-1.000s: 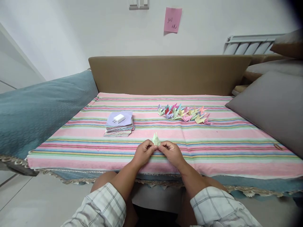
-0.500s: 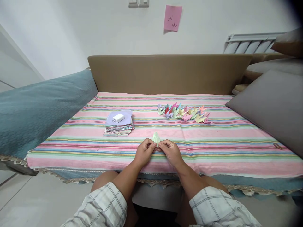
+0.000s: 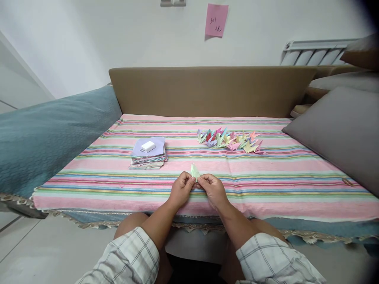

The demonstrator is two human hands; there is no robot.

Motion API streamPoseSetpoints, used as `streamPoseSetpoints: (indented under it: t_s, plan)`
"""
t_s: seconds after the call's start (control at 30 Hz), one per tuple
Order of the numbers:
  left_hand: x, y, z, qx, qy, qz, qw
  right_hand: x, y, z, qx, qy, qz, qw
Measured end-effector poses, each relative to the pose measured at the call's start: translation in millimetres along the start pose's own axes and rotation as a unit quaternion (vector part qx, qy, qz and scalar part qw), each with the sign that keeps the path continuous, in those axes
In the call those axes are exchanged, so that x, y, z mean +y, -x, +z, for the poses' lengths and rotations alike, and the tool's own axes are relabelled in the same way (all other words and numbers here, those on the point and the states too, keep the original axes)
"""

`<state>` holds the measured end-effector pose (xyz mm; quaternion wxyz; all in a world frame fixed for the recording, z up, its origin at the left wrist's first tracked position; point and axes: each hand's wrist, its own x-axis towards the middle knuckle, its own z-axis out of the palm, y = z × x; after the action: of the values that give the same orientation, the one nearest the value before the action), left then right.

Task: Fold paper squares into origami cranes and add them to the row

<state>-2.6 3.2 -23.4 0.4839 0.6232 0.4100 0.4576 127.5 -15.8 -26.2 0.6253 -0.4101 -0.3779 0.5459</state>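
A small folded piece of pale green paper (image 3: 194, 170) points away from me, its lower end pinched by both hands. My left hand (image 3: 181, 188) is closed on its left side, thumb against the paper. On the right side, my right hand (image 3: 213, 190) grips it the same way, and the thumbs nearly meet. Its bottom edge is hidden by my fingers. Beyond and to the right, several folded paper cranes (image 3: 233, 141) in many colours stand in a cluster. To the left lies a stack of square paper sheets (image 3: 148, 159) with a white plug adapter (image 3: 147, 147) on top.
A striped cloth (image 3: 97, 173) covers the sofa seat. Grey cushions (image 3: 340, 122) lean at the right, beside a small brown object (image 3: 347, 182). A blue-covered armrest (image 3: 59, 122) bounds the left and a brown backrest (image 3: 207, 92) the rear. A pink note (image 3: 216, 20) hangs on the wall.
The tip of the green paper looks narrower and leans slightly left. Both hands keep their pinch in nearly the same place; the view has shifted very slightly.
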Motion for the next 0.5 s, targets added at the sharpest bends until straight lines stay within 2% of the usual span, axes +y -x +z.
streamPoseSetpoints:
  t_s: [0.3, 0.5]
  plan:
    - [5.6, 4.1, 6.3, 0.061, -0.101, 0.044, 0.992, 1.8, 0.7, 4.8, 0.039, -0.028, -0.011, 0.999]
    - [5.9, 6.5, 9.0, 0.060, -0.107, 0.046, 0.991, 0.7, 1.1, 6.9, 0.045, -0.059, 0.001, 0.997]
